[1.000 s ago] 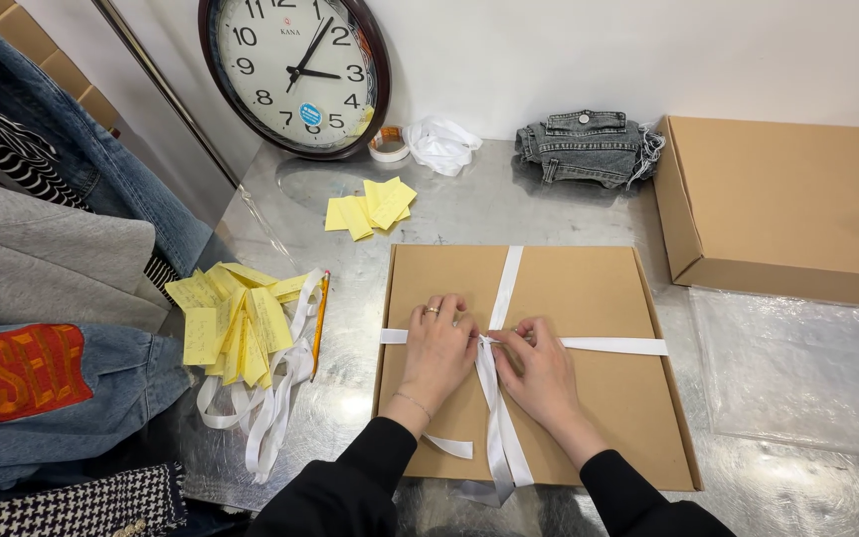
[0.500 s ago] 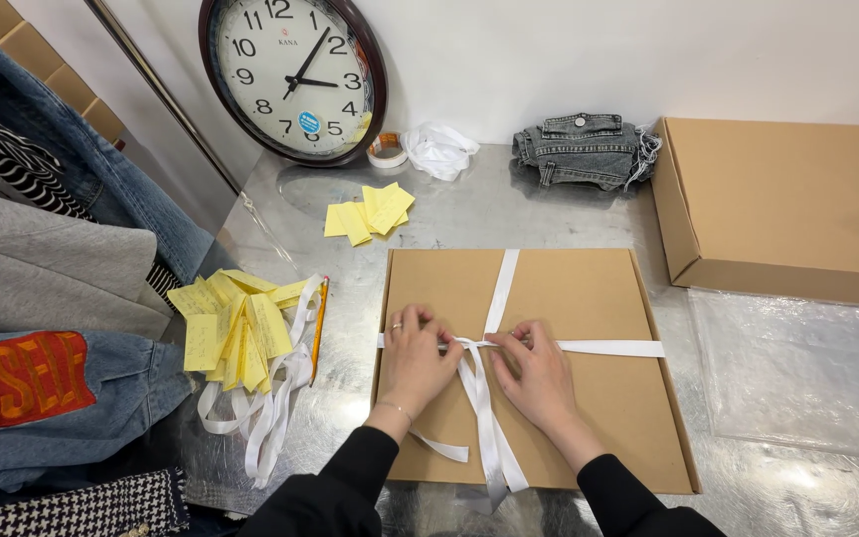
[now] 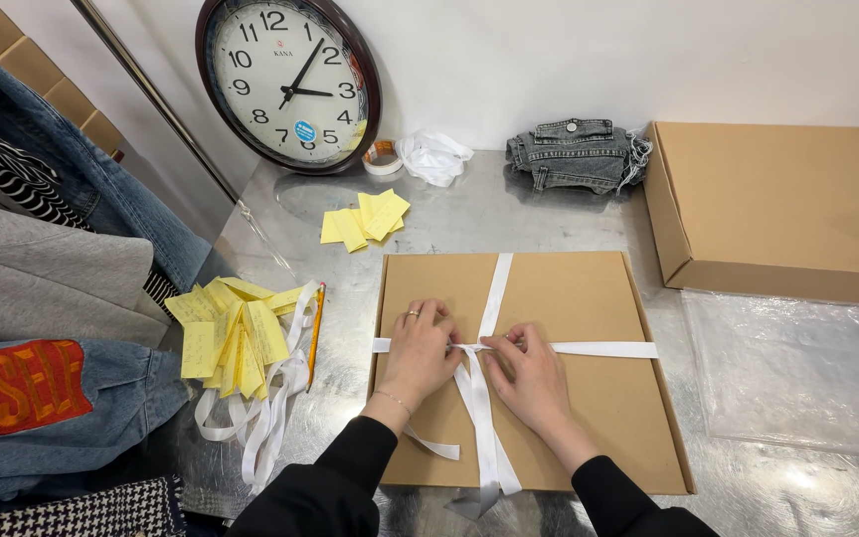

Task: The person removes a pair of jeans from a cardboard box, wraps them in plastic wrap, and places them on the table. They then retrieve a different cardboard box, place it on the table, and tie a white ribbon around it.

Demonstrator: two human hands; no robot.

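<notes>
A flat brown cardboard box (image 3: 589, 298) lies on the metal table in front of me. A white ribbon (image 3: 497, 288) is wrapped across it both ways and crosses near the box's middle. My left hand (image 3: 420, 348) and my right hand (image 3: 529, 368) press together at that crossing, each pinching the ribbon with the fingertips. Two loose ribbon tails (image 3: 484, 438) trail down over the box's near edge. Black sleeves cover both of my forearms.
A second cardboard box (image 3: 777, 209) stands at the right, with a clear plastic bag (image 3: 797, 368) in front of it. Folded grey denim (image 3: 574, 154), a tape roll (image 3: 382, 157), a wall clock (image 3: 288, 82), yellow notes (image 3: 236, 333), a pencil (image 3: 315, 333) and hanging clothes (image 3: 42, 298) lie around.
My hands have stayed at the ribbon crossing and drawn a little closer together. The loose tails have shifted slightly on the box.
</notes>
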